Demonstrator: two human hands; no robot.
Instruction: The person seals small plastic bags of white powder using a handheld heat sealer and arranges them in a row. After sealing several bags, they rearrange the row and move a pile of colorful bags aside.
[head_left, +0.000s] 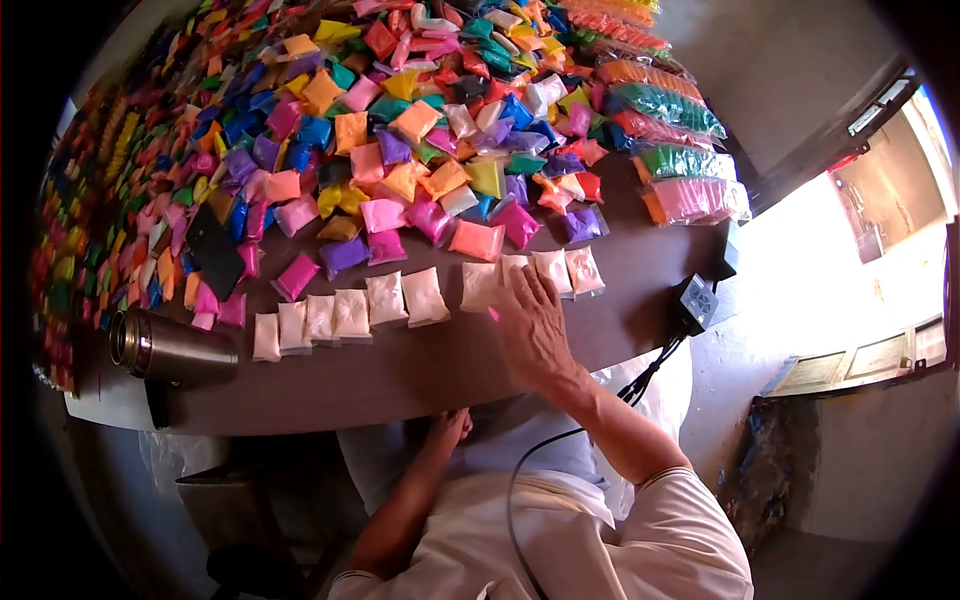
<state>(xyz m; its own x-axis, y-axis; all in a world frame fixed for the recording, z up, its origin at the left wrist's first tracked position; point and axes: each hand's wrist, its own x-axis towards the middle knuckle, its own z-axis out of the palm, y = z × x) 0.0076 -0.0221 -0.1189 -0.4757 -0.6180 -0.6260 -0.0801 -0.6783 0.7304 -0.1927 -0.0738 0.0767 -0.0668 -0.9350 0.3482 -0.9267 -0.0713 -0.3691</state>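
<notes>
My right hand (pixel 535 335) lies palm down over a row of pale cream packets at the table's near side, fingers stretched out and touching or just above them. It partly covers a packet (pixel 515 265); beside it lie another pale packet (pixel 480 288) on the left and two more (pixel 552 271) on the right. Past a gap to the left, several pale packets continue the row, ending with a larger one (pixel 425 297). My left hand (pixel 452 427) rests low at the table's front edge, over my lap, with its fingers curled in. Its palm is hidden.
Small packets in many colours (pixel 400 150) cover the back and left of the brown table (pixel 420 370). Long clear bags of packets (pixel 700 200) are stacked at the right. A steel flask (pixel 175 347) lies at front left, near a black flat object (pixel 213 250). A black device (pixel 695 303) trails cables.
</notes>
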